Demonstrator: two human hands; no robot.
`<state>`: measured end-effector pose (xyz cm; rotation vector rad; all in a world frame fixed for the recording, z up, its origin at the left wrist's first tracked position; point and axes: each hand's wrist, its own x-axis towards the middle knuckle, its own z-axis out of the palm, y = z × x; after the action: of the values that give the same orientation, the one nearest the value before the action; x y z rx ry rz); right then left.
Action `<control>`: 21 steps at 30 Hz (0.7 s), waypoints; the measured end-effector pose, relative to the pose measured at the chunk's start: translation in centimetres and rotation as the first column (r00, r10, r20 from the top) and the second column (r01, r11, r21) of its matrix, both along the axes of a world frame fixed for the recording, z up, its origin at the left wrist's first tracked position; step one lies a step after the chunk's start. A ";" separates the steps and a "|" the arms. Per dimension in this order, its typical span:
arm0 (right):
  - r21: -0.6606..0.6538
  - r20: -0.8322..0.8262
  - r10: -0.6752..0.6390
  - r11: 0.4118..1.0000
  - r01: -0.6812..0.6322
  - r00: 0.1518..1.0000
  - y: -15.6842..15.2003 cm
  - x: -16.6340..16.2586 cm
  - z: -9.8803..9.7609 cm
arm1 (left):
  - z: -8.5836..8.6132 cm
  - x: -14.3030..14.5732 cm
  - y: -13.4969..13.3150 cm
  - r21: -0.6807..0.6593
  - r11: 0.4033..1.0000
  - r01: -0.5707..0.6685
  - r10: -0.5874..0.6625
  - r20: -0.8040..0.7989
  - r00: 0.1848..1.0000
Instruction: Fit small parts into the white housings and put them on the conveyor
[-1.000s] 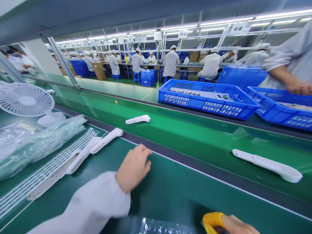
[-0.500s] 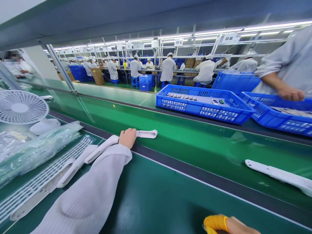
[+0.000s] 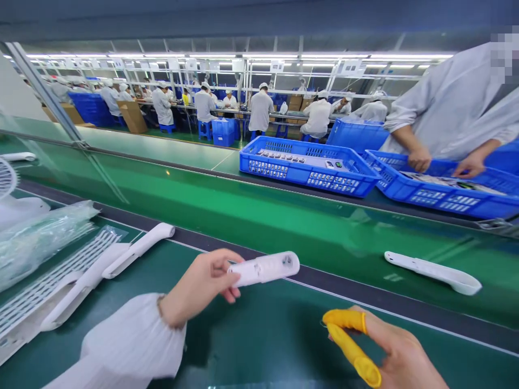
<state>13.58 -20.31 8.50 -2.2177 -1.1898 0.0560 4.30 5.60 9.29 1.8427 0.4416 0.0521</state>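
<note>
My left hand is closed on one end of a white plastic handle shell, thumb on top. The shell is raised above the green bench, its rounded end pointing right. At the lower right is my right hand, with yellow finger cots on thumb and forefinger. Those two fingertips come together in a pinch; a tiny thin thing shows at the tips, too small to name. Another white handle shell lies on the green belt. More white handle pieces lie in a row at left.
Clear plastic bags and part of a white fan are at the left. Beyond the belt stand blue crates with small parts. A co-worker's hands are at the right-hand crate. A metal post rises at the left.
My left hand has lifted the handle shell off the belt's edge and brought it nearer. My right hand has come further into view. The view has turned right.
</note>
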 end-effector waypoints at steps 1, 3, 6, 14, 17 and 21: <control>0.008 0.029 0.023 1.000 -0.023 0.999 0.3 0.0 0.2 | 0.0 -0.6 -0.8 -0.056 0.998 0.026 -0.028 -0.023 0.999; -0.001 0.099 0.070 0.998 -0.071 0.993 0.9 -0.1 0.5 | -0.2 -1.6 -1.9 -0.178 0.983 0.047 -0.061 -0.076 0.995; -0.107 0.158 0.102 0.991 -0.086 0.982 1.8 -0.3 0.2 | -0.7 -2.5 -2.7 -0.311 0.949 0.059 -0.105 -0.132 0.986; -0.433 0.152 0.095 0.901 -0.020 0.984 2.0 -1.3 -2.4 | -0.5 -3.5 -4.3 -0.347 0.936 0.065 -0.131 -0.172 0.976; -0.480 0.042 0.094 0.875 -0.062 0.995 2.0 -1.4 -2.6 | -0.3 -3.7 -4.7 -0.355 0.934 0.045 -0.122 -0.199 0.972; -0.485 -0.092 0.152 0.857 -0.177 0.984 1.7 -1.4 -1.7 | -0.2 -4.1 -4.9 -0.381 0.924 0.025 -0.113 -0.210 0.971</control>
<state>12.18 -18.65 6.78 -2.5131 -1.4599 0.5404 0.23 0.67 9.10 1.4860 0.5073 -0.2800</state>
